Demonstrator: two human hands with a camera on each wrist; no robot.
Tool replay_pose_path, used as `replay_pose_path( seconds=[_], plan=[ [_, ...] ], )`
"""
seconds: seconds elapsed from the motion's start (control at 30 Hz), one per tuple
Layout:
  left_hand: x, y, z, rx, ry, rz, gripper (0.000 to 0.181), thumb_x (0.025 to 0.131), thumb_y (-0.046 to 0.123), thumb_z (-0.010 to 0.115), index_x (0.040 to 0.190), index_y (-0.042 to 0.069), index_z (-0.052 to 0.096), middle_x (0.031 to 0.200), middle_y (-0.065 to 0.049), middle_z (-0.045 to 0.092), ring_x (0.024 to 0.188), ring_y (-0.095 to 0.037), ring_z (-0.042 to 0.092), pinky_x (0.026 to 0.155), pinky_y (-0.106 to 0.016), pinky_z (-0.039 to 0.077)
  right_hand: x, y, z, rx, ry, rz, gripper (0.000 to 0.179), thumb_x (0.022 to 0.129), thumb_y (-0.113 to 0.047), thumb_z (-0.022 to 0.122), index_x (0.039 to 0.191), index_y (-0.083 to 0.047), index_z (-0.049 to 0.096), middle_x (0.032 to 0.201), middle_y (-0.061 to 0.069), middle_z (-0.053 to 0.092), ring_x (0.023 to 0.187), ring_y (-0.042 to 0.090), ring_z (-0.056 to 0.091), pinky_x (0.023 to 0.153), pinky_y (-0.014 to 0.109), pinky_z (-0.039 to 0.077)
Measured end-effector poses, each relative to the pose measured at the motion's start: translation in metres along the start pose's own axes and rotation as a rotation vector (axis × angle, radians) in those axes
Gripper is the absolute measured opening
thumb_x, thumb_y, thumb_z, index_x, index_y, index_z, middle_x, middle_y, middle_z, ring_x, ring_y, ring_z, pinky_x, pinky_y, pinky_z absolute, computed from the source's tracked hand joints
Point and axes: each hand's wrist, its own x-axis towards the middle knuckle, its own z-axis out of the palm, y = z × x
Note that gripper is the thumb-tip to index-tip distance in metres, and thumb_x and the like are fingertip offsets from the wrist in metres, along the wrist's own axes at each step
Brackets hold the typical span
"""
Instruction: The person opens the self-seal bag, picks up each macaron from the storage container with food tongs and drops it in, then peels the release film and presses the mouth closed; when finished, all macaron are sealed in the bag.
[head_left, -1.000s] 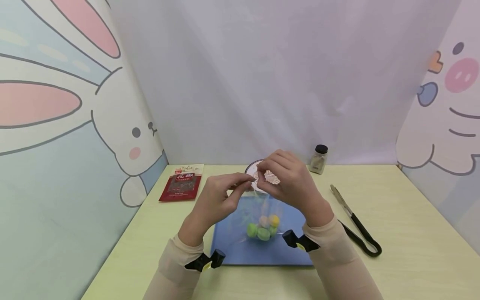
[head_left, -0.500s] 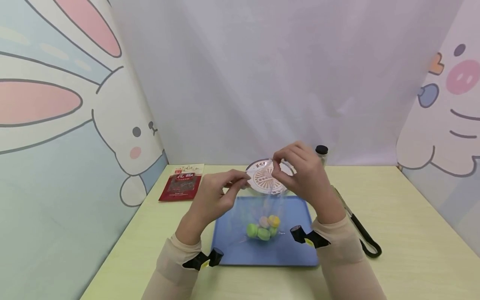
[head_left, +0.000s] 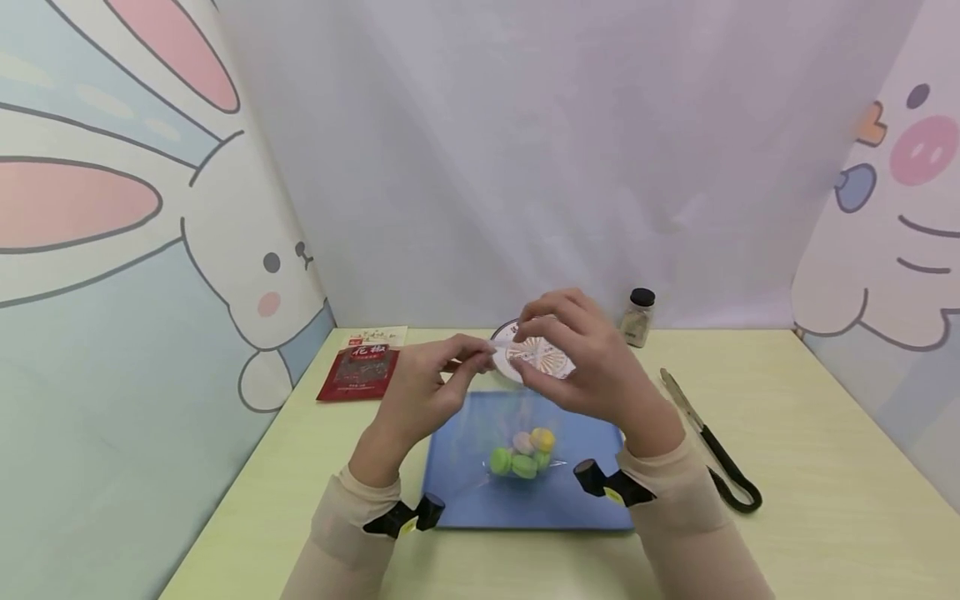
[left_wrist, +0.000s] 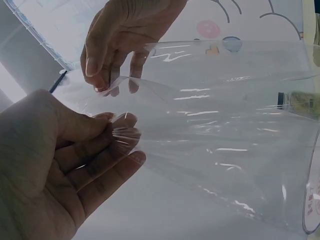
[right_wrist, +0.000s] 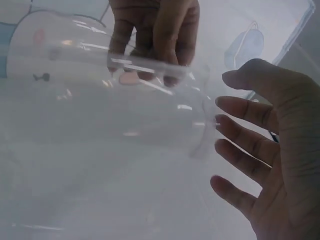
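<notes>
A clear plastic bag [head_left: 480, 425] stands over the blue tray [head_left: 457, 510], with several green, pink and yellow macarons [head_left: 524, 466] at its bottom. My left hand [head_left: 431, 379] pinches the bag's upper rim between thumb and fingers; the film bunches there in the left wrist view. Opposite it, my right hand [head_left: 596, 362] has its thumb and fingers apart, bent slightly. In the right wrist view, those fingertips [right_wrist: 222, 121] are at the bag's edge, and I cannot tell whether they touch it. The bag's clear wall [left_wrist: 225, 145] spreads wide in the left wrist view.
Behind the tray lies a patterned white plate [head_left: 551, 358], partly covered by the right hand. A red spice packet [head_left: 362, 372] is at the back left. A black-capped jar [head_left: 637, 318] stands at the back right, with black-handled tongs [head_left: 720, 450] nearer on the right.
My right hand moved right and up, pinching the film, then came back left, and its thumb and fingers spread apart. My left hand stayed nearly still on the rim.
</notes>
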Motion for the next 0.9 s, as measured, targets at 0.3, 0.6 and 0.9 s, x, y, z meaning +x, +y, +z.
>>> replay_pose_path(
  seconds=[0.3, 0.6, 0.9],
  plan=[
    [0.001, 0.003, 0.002, 0.004, -0.025, 0.06, 0.014, 0.092, 0.002, 0.071, 0.106, 0.006, 0.073, 0.094, 0.0, 0.075, 0.081, -0.006, 0.07, 0.075, -0.02, 0.057, 0.002, -0.007, 0.013, -0.18, 0.033, 0.026, 0.021, 0.084, -0.023, 0.08, 0.096, -0.009, 0.07, 0.099, 0.008, 0.066, 0.091, 0.031, 0.055, 0.076, 0.044, 0.043],
    [0.002, 0.004, 0.003, 0.003, -0.05, 0.079, 0.009, 0.093, 0.001, 0.07, 0.1, 0.004, 0.073, 0.09, -0.001, 0.074, 0.076, -0.003, 0.066, 0.073, -0.019, 0.056, 0.002, -0.006, 0.013, -0.163, 0.032, 0.016, 0.009, 0.087, -0.014, 0.075, 0.092, -0.009, 0.07, 0.094, 0.006, 0.066, 0.086, 0.029, 0.054, 0.073, 0.041, 0.043],
    [0.001, 0.004, 0.002, 0.022, -0.041, 0.071, 0.012, 0.093, 0.0, 0.069, 0.103, 0.005, 0.073, 0.091, -0.001, 0.075, 0.078, -0.007, 0.07, 0.073, -0.019, 0.057, 0.001, -0.004, 0.009, -0.152, 0.05, 0.025, 0.008, 0.095, -0.016, 0.068, 0.092, -0.008, 0.069, 0.094, 0.006, 0.066, 0.09, 0.029, 0.056, 0.073, 0.044, 0.041]
  ],
)
